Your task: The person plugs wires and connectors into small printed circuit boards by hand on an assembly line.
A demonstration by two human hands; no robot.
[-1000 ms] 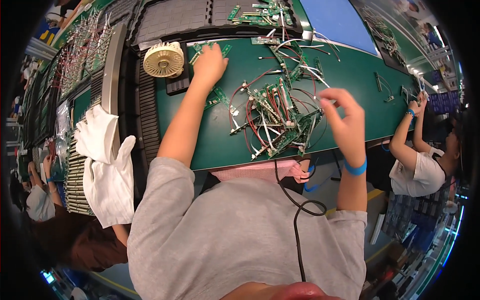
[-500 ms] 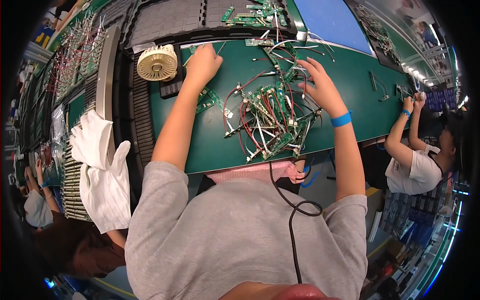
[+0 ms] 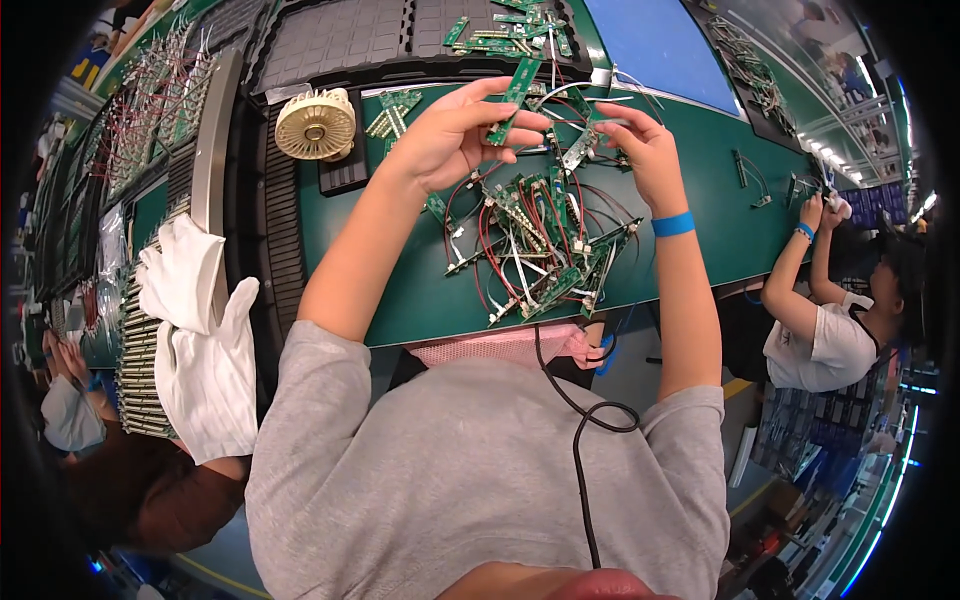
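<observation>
A narrow green circuit board (image 3: 520, 88) is held upright between the thumb and fingers of my left hand (image 3: 458, 138), above the far part of the bench. Beside it, my right hand (image 3: 648, 150) pinches another circuit board (image 3: 582, 148) near its end; fingers partly hide this one. Nearer to me lies a tangled heap of circuit boards with red, white and black wires (image 3: 545, 235). To the left of my left hand rest several small boards (image 3: 393, 115) in a loose pile.
A cream fan (image 3: 315, 126) stands at the left, by a black slotted rack (image 3: 284, 215). Behind are a black tray (image 3: 345, 45) with boards and a blue mat (image 3: 665, 45). A co-worker wearing white gloves (image 3: 205, 360) is at left; another person (image 3: 830, 330) works at right.
My left hand has come right from the small board pile and now holds a circuit board up. My right hand's fingers have closed on a board at the wires.
</observation>
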